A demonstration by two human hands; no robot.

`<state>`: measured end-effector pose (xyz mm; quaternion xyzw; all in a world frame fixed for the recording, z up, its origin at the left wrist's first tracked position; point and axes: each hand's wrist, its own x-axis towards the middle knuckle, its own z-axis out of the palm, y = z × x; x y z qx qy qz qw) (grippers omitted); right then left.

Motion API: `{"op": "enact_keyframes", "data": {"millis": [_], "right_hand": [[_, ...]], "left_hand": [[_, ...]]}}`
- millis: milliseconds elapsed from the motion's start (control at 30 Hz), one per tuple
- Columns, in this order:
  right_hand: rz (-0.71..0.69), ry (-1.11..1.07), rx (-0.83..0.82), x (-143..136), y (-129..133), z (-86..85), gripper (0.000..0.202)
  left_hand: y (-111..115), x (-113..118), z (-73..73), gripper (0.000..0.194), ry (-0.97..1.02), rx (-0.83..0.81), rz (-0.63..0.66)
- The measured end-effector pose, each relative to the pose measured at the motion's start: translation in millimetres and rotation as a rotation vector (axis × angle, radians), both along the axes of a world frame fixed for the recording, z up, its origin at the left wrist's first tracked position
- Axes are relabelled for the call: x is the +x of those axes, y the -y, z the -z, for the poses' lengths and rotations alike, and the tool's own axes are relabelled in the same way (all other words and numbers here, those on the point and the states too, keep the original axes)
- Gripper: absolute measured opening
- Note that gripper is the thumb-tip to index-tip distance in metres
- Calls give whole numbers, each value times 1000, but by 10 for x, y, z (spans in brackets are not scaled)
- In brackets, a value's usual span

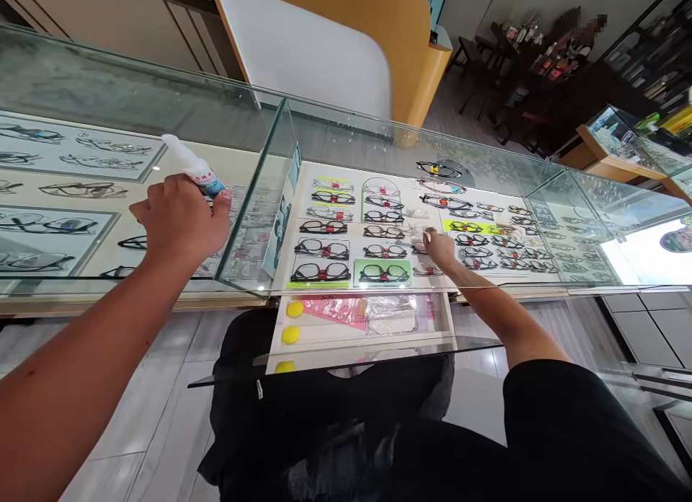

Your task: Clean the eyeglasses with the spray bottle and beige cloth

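My left hand (pixel 181 217) is wrapped round a small white bottle (pixel 189 163) with a long tapered tip and a red and blue label. It is held tilted over the left section of the glass showcase. My right hand (pixel 440 248) reaches into the middle section, low over the rows of eyeglasses (pixel 383 232). Its fingers are closed at the tips, close to a dark pair of glasses (pixel 420 249); what they pinch, if anything, I cannot make out. Many of the glasses bear small red tags, and some stand on a green card (pixel 383 272).
A glass divider (pixel 254 192) separates the showcase sections. Below, a drawer (pixel 453 322) is pulled out over my lap, holding yellow round pieces (pixel 290 335) and plastic packets (pixel 392 316). A white chair back (pixel 324 47) stands beyond, and a person sits far off at the back right.
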<state>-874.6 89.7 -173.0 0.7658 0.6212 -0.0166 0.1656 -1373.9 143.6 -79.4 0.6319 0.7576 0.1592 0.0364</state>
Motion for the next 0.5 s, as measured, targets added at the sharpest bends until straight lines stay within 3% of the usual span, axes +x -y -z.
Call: {"op": "enact_keyframes", "data": {"millis": [167, 500], "right_hand": [[97, 19, 2, 214, -48, 20, 54], [114, 20, -15, 230, -143, 147, 52]], "left_hand": [[8, -2, 6, 62, -14, 14, 0], [-4, -17, 26, 58, -7, 24, 7]]}}
